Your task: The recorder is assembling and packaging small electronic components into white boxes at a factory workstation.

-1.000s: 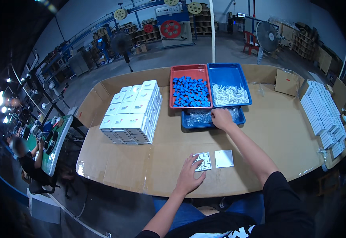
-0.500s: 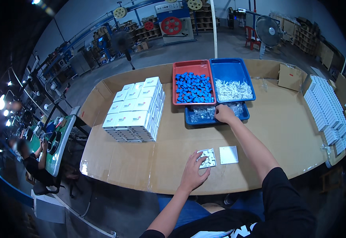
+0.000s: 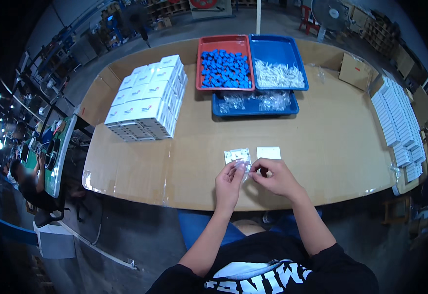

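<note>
Between my hands, near the front of the table, is a small clear plastic bag. My left hand pinches it from the left, thumb against fingers. My right hand is closed at its right edge, fingertips pinched together on it. Just beyond the left hand lies an open white plastic housing, partly covered by the bag and fingers. A flat white square plate rests to its right, beyond the right hand. What the bag contains is too small to make out.
A red tray of blue parts and a blue tray of white pieces stand behind a lower blue tray with clear bags. Stacked white boxes stand left; rows of white housings stand right. Cardboard walls edge the table.
My right hand has come back from the lower blue tray to the front, where a clear bag is now in my hands. My left hand has lifted off the housing. The view has tilted down.
</note>
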{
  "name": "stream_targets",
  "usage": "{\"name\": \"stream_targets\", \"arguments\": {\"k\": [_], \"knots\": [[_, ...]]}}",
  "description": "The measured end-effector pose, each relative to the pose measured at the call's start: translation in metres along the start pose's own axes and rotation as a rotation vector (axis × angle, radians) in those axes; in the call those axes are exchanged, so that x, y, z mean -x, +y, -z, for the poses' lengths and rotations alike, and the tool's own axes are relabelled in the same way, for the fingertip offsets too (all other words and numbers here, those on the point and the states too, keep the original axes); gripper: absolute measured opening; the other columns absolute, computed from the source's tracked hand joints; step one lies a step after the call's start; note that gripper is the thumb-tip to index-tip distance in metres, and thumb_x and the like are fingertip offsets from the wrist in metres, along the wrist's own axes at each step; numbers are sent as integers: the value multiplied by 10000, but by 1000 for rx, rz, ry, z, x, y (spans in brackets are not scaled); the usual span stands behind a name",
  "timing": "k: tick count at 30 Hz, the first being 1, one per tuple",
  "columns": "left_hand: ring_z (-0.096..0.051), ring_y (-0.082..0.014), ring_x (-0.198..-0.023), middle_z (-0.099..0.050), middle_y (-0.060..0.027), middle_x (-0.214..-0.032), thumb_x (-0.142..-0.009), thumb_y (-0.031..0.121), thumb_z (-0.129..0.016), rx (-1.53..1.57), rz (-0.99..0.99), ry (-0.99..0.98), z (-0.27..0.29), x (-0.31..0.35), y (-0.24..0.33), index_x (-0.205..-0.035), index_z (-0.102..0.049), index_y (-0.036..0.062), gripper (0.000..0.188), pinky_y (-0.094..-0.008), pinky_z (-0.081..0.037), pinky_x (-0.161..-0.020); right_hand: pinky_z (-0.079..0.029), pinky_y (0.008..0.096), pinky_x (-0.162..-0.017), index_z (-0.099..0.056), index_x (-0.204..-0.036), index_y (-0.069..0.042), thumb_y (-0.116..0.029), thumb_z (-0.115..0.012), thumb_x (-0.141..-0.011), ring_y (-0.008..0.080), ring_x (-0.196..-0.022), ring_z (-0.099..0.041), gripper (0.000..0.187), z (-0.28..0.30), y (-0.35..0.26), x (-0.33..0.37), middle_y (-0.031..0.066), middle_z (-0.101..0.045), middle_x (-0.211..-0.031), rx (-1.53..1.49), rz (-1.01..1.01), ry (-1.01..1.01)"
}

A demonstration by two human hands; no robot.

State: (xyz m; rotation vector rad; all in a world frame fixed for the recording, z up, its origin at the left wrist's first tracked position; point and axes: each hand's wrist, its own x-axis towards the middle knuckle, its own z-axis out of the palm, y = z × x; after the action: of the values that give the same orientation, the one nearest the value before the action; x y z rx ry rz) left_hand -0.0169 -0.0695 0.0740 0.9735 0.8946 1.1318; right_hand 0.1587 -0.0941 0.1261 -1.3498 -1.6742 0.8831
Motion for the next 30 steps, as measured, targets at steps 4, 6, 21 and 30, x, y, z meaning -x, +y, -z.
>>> {"name": "stream_targets", "arguments": {"k": [4, 6, 21, 30], "knots": [[-687, -147, -1011, -735, -148, -1162, -1052, 183, -624, 151, 104, 2, -5, 15, -11, -1218, -673, -58, 297, -297, -532, -948, -475, 286, -619, -696, -925, -20, -108, -768, -874, 113, -646, -570, 125, -3, 1, 27, 44, -682, -774, -7, -63, -16], [-689, -152, -1010, -735, -145, -1159, -1053, 184, -622, 204, 124, 45, -11, 24, -17, -1198, -685, -51, 283, -302, -535, -948, -484, 286, -642, -683, -949, -8, -95, -750, -890, 99, -695, -591, 124, -6, 8, 40, 42, -693, -811, -45, -123, 31], [-655, -203, -1135, -682, -160, -1263, -1050, 251, -632, 454, 261, 70, -29, 46, -4, -1322, -609, 13, 362, -331, -519, -1006, -470, 226, -624, -668, -1052, 14, -119, -671, -1002, 105, -664, -599, 142, -56, 21, 68, 82, -718, -878, -1023, -409, 212], [-544, -310, -1357, -557, -215, -1458, -957, 293, -749, 376, 60, -344, 1, 42, -1, -1502, -448, -33, 702, -408, -425, -1160, -413, 196, -580, -677, -996, -20, -167, -687, -996, 71, -594, -527, 147, -48, 22, 76, 57, -690, -814, -1282, -473, 97]]}}
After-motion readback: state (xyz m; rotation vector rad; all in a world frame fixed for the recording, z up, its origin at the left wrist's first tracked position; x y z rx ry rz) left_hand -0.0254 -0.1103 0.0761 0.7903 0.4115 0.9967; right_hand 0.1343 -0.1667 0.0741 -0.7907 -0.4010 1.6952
